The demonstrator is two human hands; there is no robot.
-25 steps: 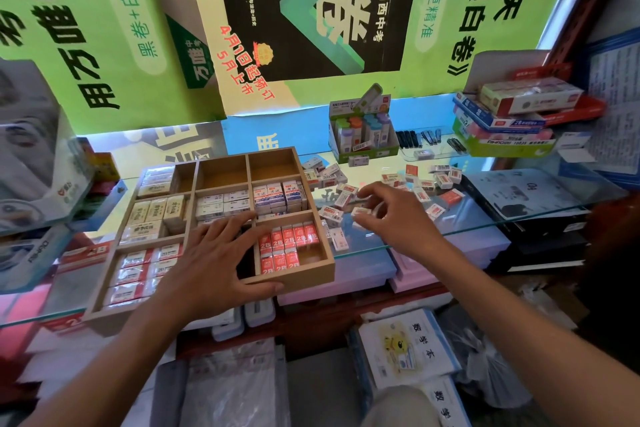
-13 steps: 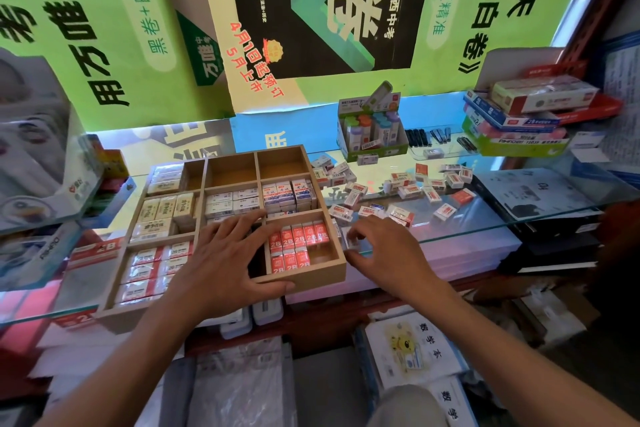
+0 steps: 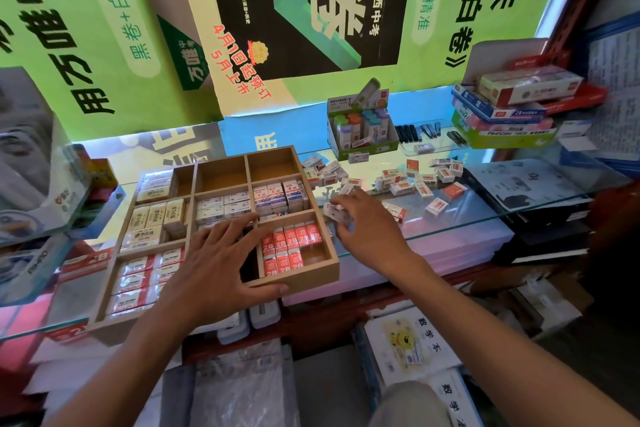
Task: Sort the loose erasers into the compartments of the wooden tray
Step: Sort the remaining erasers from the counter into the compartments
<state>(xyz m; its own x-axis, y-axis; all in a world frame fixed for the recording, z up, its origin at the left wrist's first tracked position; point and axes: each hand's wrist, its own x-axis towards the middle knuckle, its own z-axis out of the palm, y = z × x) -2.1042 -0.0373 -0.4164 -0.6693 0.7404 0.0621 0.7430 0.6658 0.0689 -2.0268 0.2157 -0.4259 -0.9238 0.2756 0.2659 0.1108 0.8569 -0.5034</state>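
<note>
A wooden tray [image 3: 313, 279] with several compartments sits on a glass shelf, most of them filled with boxed erasers. Red 2B erasers [image 3: 291, 243] fill its near right compartment. My left hand [image 3: 216, 262] lies flat over the tray's middle, fingers spread, thumb along the front rim. My right hand [image 3: 363, 225] is just right of the tray and pinches a small white eraser [image 3: 335, 212] with a red mark, held above the glass. Several loose erasers [image 3: 401, 184] lie scattered on the glass to the right.
A green display box [image 3: 362, 132] of correction tapes stands behind the loose erasers. Stacked stationery boxes [image 3: 509, 111] sit at the back right. The glass shelf's front edge [image 3: 485, 224] runs near my right wrist. Notebooks [image 3: 412, 347] lie on the shelf below.
My right hand pulled back from the loose pile toward the tray and now holds a white eraser. My left hand stayed on the tray.
</note>
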